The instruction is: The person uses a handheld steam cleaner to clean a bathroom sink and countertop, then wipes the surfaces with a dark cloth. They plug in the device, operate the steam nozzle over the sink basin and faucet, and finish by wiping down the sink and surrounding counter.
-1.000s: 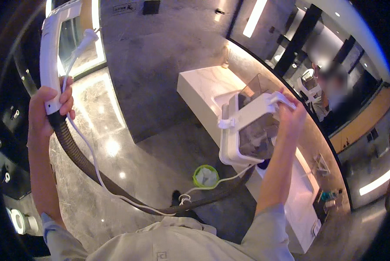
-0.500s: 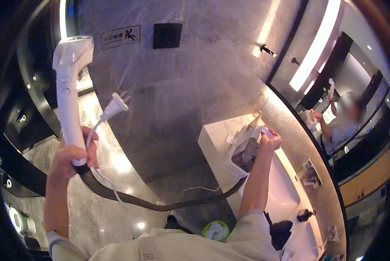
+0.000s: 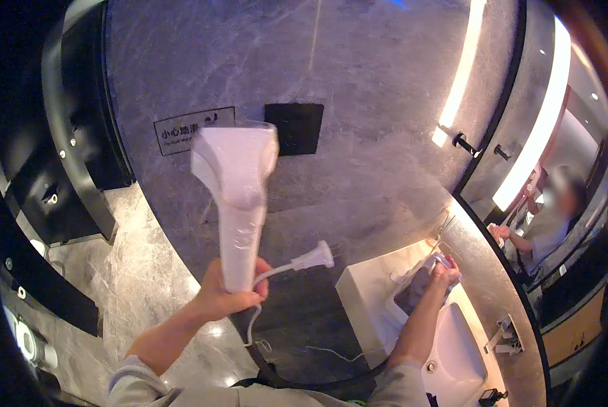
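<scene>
Nearer to the right hand (image 3: 446, 273) than half a second ago, in the head view, is the left hand (image 3: 217, 296), carrying the nozzle (image 3: 239, 210). Its fingers are wrapped around the nozzle's lower part, the rest standing upward above them. Just right of this hand sticks out the plug (image 3: 316, 256). The right hand grips the machine (image 3: 416, 290), which is below it, at the counter (image 3: 366, 277); whether it rests there, I cannot tell.
</scene>
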Demonstrator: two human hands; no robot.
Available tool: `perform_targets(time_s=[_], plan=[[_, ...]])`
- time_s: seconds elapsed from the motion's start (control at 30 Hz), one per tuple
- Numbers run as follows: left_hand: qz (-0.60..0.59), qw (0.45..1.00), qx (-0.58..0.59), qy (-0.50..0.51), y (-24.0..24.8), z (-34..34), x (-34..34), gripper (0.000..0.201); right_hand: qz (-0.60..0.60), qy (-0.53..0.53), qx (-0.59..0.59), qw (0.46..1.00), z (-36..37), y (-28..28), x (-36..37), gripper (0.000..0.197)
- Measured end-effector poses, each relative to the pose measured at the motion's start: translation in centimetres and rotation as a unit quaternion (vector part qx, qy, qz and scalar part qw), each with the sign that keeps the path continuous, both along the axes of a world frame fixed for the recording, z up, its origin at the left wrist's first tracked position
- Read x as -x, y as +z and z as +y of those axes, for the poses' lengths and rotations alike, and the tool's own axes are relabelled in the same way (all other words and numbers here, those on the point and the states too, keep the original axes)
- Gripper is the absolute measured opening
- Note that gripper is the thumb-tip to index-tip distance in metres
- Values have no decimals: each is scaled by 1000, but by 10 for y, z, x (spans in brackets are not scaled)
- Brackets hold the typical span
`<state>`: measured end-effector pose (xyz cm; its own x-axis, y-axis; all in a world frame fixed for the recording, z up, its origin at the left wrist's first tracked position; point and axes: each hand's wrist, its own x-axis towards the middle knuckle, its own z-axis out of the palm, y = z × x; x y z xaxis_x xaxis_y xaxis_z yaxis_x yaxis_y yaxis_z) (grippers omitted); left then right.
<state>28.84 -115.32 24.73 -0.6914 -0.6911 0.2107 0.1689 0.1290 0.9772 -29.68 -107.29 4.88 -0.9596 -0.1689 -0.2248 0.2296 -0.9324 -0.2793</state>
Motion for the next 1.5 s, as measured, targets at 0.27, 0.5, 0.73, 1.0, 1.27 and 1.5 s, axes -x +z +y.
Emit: perform_targets(time_s=[0.27, 0.5, 0.73, 1.0, 1.27, 1.5], plan=[[45, 995, 68, 52, -29, -22, 25, 29, 385, 51, -415, 823, -1, 92, -268, 12], [33, 977, 97, 189, -26, -14, 36, 17, 563, 298, -159, 754, -29, 174, -446, 40], [140, 968, 90, 186, -50, -21, 9, 40, 625, 75, -379, 679, -102, 227, -403, 13], [123, 963, 54, 234, -65, -23, -70, 37, 683, -154, -527, 481, -118, 296, -403, 29], [130, 957, 51, 256, -98, -14, -104, 37, 654, -137, -557, 492, -136, 297, -412, 29], [86, 974, 40, 207, -115, -13, -101, 34, 661, -81, -555, 498, -133, 330, -417, 29]])
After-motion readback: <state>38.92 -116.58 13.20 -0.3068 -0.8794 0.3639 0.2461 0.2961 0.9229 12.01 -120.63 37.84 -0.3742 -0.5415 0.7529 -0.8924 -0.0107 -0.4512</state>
